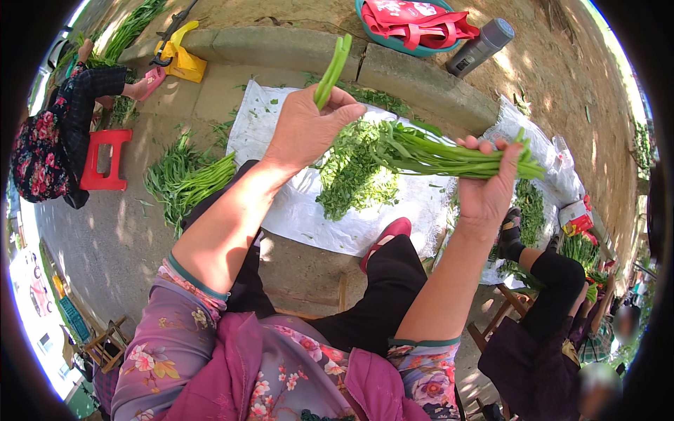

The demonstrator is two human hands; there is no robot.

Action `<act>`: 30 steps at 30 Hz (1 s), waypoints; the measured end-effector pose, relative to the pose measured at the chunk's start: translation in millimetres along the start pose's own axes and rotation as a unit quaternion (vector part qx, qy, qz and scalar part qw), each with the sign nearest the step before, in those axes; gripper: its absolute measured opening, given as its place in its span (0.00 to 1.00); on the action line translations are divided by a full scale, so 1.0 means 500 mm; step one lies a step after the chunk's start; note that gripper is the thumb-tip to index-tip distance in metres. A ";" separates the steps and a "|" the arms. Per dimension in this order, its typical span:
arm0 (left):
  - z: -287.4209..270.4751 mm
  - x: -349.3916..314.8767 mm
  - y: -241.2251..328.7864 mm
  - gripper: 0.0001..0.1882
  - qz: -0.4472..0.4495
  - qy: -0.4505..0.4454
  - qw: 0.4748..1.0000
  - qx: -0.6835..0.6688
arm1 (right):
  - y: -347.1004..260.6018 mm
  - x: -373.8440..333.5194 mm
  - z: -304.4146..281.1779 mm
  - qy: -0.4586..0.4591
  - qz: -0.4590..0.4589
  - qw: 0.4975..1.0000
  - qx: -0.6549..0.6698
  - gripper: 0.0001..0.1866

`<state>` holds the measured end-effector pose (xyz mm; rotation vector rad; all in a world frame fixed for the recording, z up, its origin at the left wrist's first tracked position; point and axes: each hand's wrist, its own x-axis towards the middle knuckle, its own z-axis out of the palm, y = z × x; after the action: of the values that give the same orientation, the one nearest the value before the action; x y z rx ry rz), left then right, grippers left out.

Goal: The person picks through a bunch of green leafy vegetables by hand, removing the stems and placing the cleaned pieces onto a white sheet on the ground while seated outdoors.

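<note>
My left hand (300,133) is closed round a few thick green stems (335,67), whose cut-looking ends point up and away. Out to the right, my right hand (489,193) grips a bundle of long leafy green stems (432,156). The bundle lies nearly level, its leafy end toward the left hand and its bare stem ends past my right fingers. Beneath both hands, a heap of loose green leaves (354,179) rests on a white sheet (295,217) on the ground.
More leafy stems (193,175) lie left of the sheet. Beyond it runs a stone kerb (281,48), with a teal basin (393,43) holding a red bag (421,21) and a grey flask (481,48). A red stool (105,160) and a seated person are left; other people sit right.
</note>
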<state>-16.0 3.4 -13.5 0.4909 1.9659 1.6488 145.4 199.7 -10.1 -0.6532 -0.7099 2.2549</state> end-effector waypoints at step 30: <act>0.057 -0.030 -0.039 0.08 0.047 -0.082 0.986 0.138 | 0.109 -0.049 0.087 -0.057 0.144 0.956 -0.249 0.18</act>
<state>14.1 13.6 -33.6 0.8102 2.0820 1.3452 110.0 135.0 -7.5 -0.9159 -1.3410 2.4027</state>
